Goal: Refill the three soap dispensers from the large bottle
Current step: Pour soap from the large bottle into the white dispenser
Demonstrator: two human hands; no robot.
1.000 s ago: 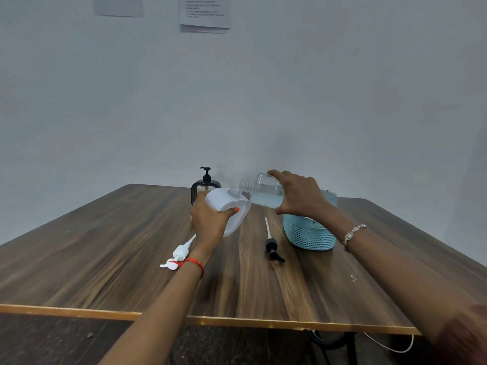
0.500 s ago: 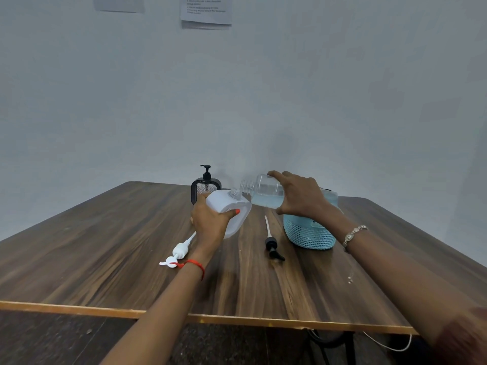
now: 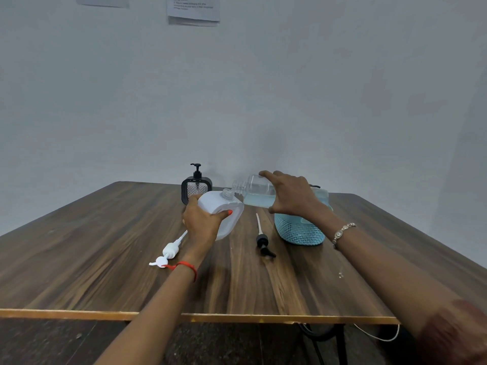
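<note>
the right hand (image 3: 291, 192), clamped on the big bottle (image 3: 257, 192), has barely moved. the left hand (image 3: 203, 222) still grips the white dispenser (image 3: 224, 213); pouring looks underway.

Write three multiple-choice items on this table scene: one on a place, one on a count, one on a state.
1. Where does the black pump lie?
A. Between the white dispenser and the blue basket
B. Inside the basket
C. On the floor

2. How many loose pumps lie on the table?
A. One
B. Two
C. Four

3. How is the clear bottle held?
A. Upright, capped
B. Upside down over the basket
C. Tipped on its side, open mouth at the white dispenser's neck

Answers:
1. A, it rests on the wood between the white dispenser and the blue basket.
2. B, the black pump and a white pump.
3. C, the right hand tips it while the left hand steadies the dispenser.
</note>
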